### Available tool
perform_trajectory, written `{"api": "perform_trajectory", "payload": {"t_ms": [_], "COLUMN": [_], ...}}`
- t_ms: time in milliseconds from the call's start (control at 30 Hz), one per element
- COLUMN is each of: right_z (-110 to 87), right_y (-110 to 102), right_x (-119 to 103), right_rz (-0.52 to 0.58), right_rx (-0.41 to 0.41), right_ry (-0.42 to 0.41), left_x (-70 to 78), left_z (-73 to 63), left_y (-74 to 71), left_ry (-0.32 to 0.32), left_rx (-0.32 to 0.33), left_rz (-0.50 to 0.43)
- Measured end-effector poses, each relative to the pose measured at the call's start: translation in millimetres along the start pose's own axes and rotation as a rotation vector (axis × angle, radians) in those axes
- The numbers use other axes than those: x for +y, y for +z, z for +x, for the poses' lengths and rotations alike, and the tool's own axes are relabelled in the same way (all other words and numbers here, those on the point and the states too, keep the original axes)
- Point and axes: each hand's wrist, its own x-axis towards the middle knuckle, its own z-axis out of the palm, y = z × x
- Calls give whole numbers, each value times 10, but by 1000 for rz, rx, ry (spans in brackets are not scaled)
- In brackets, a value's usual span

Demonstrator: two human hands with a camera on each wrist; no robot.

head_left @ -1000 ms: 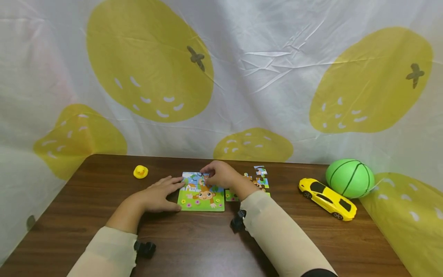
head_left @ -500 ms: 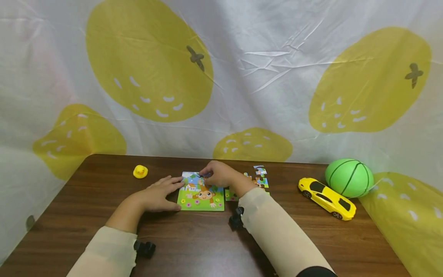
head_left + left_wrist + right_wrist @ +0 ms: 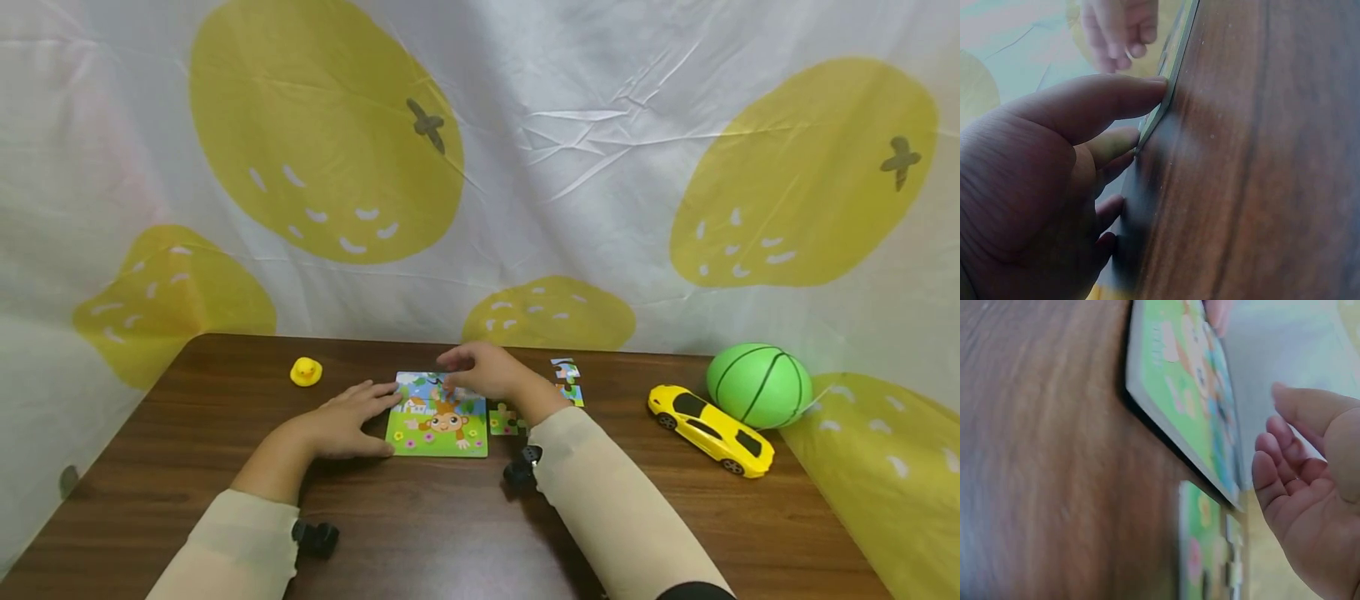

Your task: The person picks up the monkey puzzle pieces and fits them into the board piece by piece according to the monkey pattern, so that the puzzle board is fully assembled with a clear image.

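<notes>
1. Worktop [image 3: 420,529]: brown wood grain.
2. Puzzle board [image 3: 437,429]: flat on the worktop, monkey picture up.
3. Left hand [image 3: 341,427]: fingers spread — thumb and fingertip touching the board's left side.
4. Right hand [image 3: 487,372]: by its far right corner — thumb and fingers apart.
5. Loose pieces [image 3: 504,421]: right of the board.
</notes>
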Motion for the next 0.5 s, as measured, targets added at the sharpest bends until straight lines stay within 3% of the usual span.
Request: {"api": "perform_trajectory", "payload": {"t_ms": [167,500], "right_z": [-126,-463], "right_y": [-182,-527], "right_x": [60,427], "right_rz": [0,48], "right_rx": [81,176], "right_ry": [-17,46], "left_x": [-10,-19], "left_z": [10,0], "left_y": [0,8], "left_ry": [13,11], "left_rx": [12,9], "left_rz": [11,15]}}
